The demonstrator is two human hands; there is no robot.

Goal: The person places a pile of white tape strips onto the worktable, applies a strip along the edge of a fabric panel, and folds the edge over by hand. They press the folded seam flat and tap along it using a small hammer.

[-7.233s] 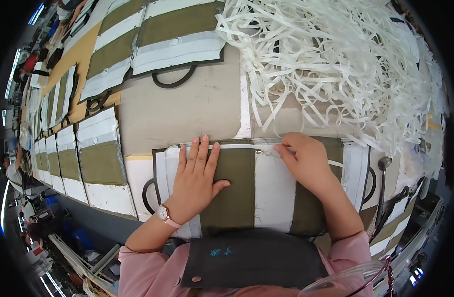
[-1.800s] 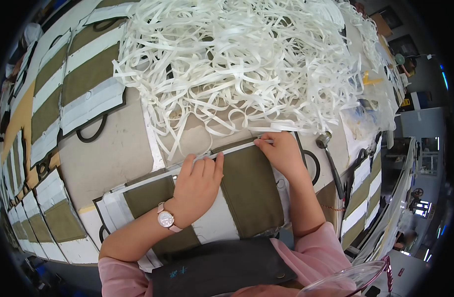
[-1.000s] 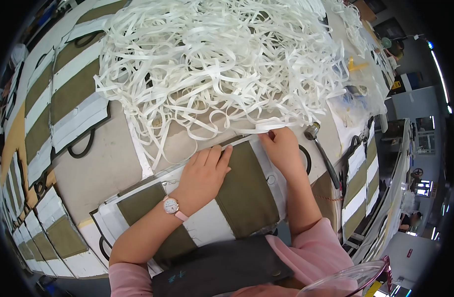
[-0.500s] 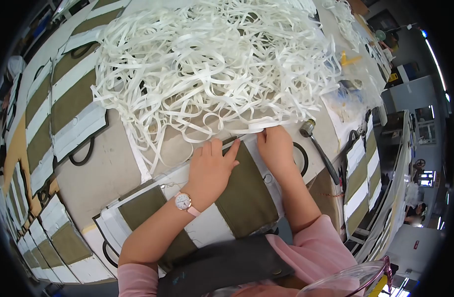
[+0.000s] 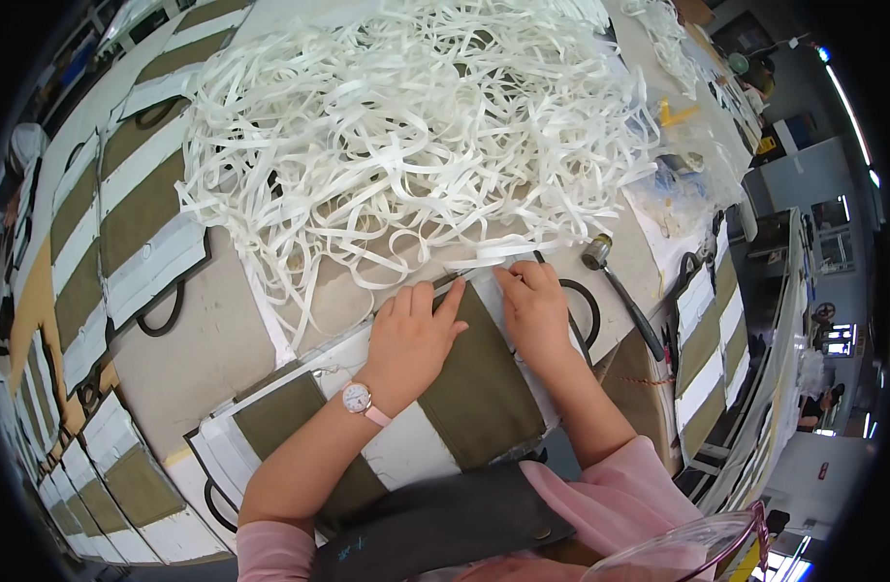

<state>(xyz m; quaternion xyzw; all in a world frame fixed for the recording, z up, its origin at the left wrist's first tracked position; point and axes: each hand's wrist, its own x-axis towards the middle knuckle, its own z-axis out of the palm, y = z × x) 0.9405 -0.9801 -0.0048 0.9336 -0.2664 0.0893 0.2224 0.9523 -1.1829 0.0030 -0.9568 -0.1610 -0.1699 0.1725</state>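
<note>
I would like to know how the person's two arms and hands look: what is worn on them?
Both the left hand and the right hand are without gloves. The left wrist wears a wristwatch with a round white dial, and a pale pink strap. The right wrist shows nothing worn. Loose pink sleeves leave both forearms bare.

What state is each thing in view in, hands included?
Striped panel: spread out beneath both hands
Left hand: open, resting on panel's far edge
Right hand: bent, at panel's far edge; grip unclear
Watch: strapped on, face up
White tape: loose, tangled heap
Hammer: lying down, not held
Panels at left: laid out, not held
</note>
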